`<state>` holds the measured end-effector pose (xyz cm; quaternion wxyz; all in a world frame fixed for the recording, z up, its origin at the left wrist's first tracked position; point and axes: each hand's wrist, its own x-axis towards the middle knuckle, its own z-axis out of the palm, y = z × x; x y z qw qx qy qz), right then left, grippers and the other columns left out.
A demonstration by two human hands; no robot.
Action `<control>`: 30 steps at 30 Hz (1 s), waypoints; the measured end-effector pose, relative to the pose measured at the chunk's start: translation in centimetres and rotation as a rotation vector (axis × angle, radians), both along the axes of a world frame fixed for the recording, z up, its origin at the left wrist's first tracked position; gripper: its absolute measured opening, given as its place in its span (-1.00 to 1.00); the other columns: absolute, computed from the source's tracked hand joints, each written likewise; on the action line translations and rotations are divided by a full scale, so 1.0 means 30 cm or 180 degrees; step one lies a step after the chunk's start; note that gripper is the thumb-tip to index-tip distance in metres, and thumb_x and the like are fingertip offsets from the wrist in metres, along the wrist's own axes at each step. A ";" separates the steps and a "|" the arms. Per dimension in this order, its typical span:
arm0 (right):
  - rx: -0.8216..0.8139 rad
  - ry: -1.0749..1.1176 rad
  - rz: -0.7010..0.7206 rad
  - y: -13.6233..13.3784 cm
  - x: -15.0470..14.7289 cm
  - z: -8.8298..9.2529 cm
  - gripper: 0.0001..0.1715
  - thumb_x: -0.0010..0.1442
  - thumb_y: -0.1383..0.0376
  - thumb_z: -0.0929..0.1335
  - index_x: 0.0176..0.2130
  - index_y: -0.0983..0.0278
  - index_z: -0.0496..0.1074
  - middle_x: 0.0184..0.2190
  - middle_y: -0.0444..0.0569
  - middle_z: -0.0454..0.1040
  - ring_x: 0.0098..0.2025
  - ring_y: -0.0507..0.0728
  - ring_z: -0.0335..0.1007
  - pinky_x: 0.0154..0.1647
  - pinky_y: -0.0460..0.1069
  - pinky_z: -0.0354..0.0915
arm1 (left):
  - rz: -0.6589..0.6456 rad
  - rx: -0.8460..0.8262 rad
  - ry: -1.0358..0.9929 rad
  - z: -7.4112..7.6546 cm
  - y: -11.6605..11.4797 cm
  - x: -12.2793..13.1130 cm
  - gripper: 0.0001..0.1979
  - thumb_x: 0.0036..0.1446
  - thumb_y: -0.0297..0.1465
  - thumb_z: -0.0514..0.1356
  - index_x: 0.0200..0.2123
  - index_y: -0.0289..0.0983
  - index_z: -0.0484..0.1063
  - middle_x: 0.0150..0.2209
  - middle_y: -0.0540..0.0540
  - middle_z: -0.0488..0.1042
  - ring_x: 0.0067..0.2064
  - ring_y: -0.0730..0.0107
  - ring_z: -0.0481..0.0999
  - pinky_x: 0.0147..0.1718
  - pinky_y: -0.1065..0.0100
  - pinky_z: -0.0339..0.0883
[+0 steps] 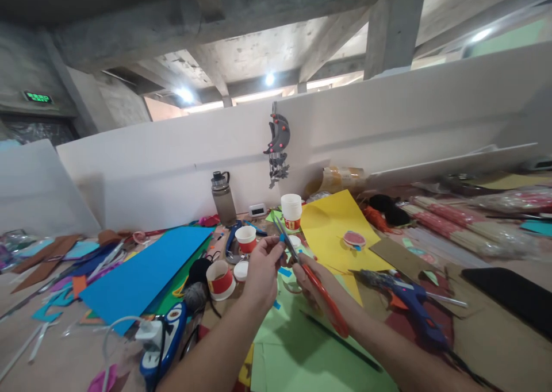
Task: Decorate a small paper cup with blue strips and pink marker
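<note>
Between the thumb and fingers of my left hand [268, 264] is a small piece of blue paper [282, 238]. My right hand [311, 280] grips a pair of scissors [321, 291] with red handles, its blades pointing up and away beside the blue piece. Whether the blades touch the paper I cannot tell. Below both hands lies light green paper [302, 346], with small blue scraps [284, 272] and a dark pencil-like stick [340, 343] on it.
To the left are paper cups [221, 280], a blue sheet [146, 274] and a power strip [166, 346]. On the right lie a yellow sheet [340, 231] and a blue glue gun [409, 300]. A bottle [223, 199] stands by the white partition [164, 179].
</note>
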<state>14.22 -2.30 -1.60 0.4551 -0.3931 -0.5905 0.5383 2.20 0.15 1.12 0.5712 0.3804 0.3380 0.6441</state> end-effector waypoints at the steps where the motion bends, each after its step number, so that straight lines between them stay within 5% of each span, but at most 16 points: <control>1: -0.0021 -0.0016 0.0019 0.002 0.000 -0.001 -0.48 0.06 -0.08 0.31 -0.16 0.24 0.30 -0.66 -0.28 0.10 -0.64 -0.07 -0.02 -0.66 -0.16 0.03 | 0.0026 -0.0002 -0.0011 -0.002 0.000 0.000 -0.74 -0.18 -0.39 0.36 -0.40 -0.34 0.38 -0.50 0.03 0.36 -0.53 0.63 0.27 -0.53 0.50 0.10; 30: -0.0191 -0.0139 -0.0013 0.000 -0.005 0.005 -0.50 0.02 -0.11 0.32 -0.26 0.22 0.34 -0.65 -0.24 0.15 -0.63 -0.04 0.06 -0.66 -0.15 0.05 | 0.0200 -0.0044 0.0158 -0.005 0.001 -0.006 -0.71 -0.20 -0.36 0.35 -0.40 -0.33 0.36 -0.51 0.04 0.35 -0.55 0.62 0.25 -0.55 0.47 0.07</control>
